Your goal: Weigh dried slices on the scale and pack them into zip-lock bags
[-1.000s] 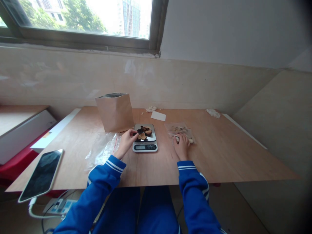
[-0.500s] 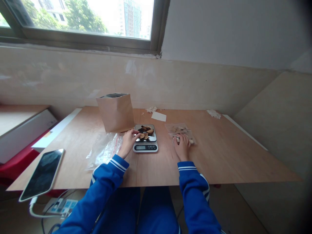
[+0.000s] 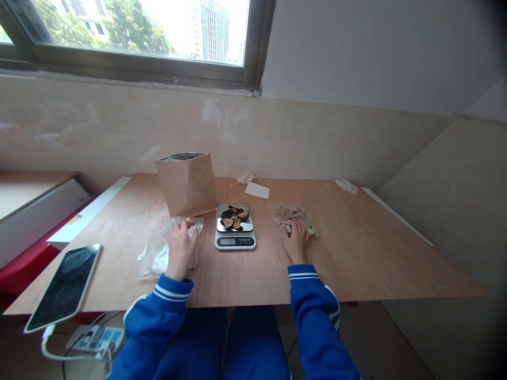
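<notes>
A digital kitchen scale (image 3: 235, 240) stands mid-table, with several dark brown dried slices (image 3: 234, 218) lying on its steel top. My left hand (image 3: 181, 249) has moved off it and grips a crumpled clear plastic bag (image 3: 156, 258) with a red seal strip, just left of the scale. Over to the right, my right hand (image 3: 295, 240) presses on a small clear plastic bag (image 3: 291, 212) holding pale pieces. Its fingers pinch the pieces through or inside the bag, and the hand hides the bag's near edge.
A tall brown paper bag (image 3: 186, 186) stands behind my left hand. A white card (image 3: 256, 190) and tissue scraps (image 3: 346, 186) lie at the table's far side. A smartphone (image 3: 63, 287) rests at the near left corner, above a power strip (image 3: 97, 338) with cables.
My left hand has left the scale and moved left and nearer onto the clear plastic bag. The slices on the scale have shifted slightly. My right hand stays in nearly the same place.
</notes>
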